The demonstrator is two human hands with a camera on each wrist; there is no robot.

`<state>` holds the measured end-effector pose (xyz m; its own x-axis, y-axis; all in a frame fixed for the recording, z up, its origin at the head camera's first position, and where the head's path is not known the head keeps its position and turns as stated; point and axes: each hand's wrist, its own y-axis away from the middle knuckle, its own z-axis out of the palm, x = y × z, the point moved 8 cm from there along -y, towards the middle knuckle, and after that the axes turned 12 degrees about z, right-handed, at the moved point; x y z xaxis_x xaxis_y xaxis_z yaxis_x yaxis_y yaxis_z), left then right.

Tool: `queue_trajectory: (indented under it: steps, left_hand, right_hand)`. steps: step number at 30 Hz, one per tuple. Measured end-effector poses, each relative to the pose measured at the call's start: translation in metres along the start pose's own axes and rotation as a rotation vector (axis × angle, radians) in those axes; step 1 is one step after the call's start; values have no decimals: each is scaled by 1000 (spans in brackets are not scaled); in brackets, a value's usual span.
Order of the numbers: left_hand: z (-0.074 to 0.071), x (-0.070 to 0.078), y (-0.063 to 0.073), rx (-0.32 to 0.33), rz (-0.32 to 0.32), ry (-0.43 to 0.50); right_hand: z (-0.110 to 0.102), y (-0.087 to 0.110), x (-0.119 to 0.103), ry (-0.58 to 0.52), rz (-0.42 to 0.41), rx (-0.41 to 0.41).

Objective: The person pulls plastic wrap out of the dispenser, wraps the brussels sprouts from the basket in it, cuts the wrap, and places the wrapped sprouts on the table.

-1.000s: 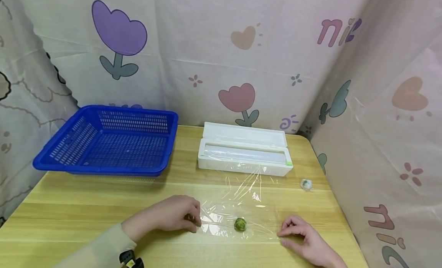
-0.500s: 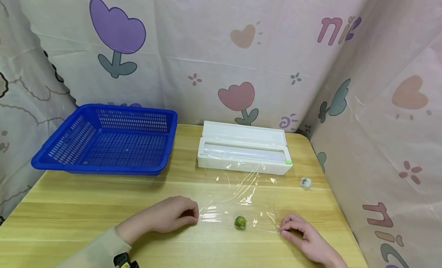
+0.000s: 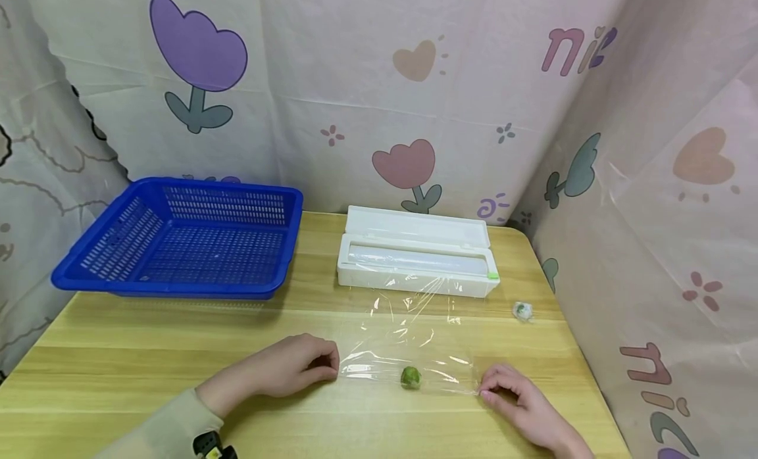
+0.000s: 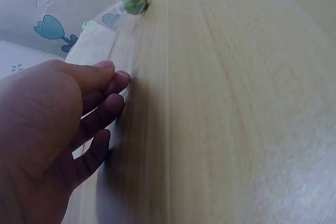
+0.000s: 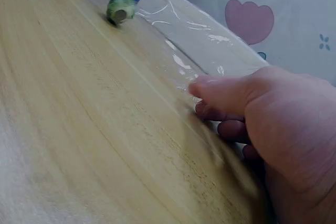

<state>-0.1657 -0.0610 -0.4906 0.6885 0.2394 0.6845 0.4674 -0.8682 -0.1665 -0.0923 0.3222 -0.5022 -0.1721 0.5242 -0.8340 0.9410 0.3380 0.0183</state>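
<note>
A sheet of clear cling film [image 3: 385, 354] stretches from the dispenser box [image 3: 414, 281] toward me. My left hand [image 3: 302, 365] pinches its near left corner between thumb and index finger. At the near right corner, my right hand [image 3: 521, 400] pinches it too, thumb against fingertips in the right wrist view. A green Brussels sprout [image 3: 410, 377] sits by the film's near edge, between the hands. Its pale cut stem shows in the right wrist view, where the sprout [image 5: 121, 10] is against the film. I cannot tell whether film lies under or over it.
The white box has its lid raised and a film roll inside. A blue slotted basket [image 3: 177, 291] stands at the back left. Right of the box lies a small film-wrapped bundle [image 3: 523, 311] with green inside. A printed curtain [image 3: 331, 71] borders the wooden table [image 3: 148, 354].
The film's near edge has shifted away from me, toward the sprout. My left hand has moved slightly left and back. The sprout has turned a little. Both hands still hold the film.
</note>
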Motion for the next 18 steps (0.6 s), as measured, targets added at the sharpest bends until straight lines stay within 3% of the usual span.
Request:
queue_trajectory:
  steps: [8, 14, 18]
  left_hand:
    - [0, -3, -1, 29, -28, -1]
    - [-3, -3, -4, 86, -61, 11]
    - [-6, -6, -6, 127, -89, 32]
  right_hand:
    - [-4, -1, 9, -1, 176, 149]
    - [-3, -6, 10, -47, 250, 206]
    - [-6, -10, 4, -77, 253, 256]
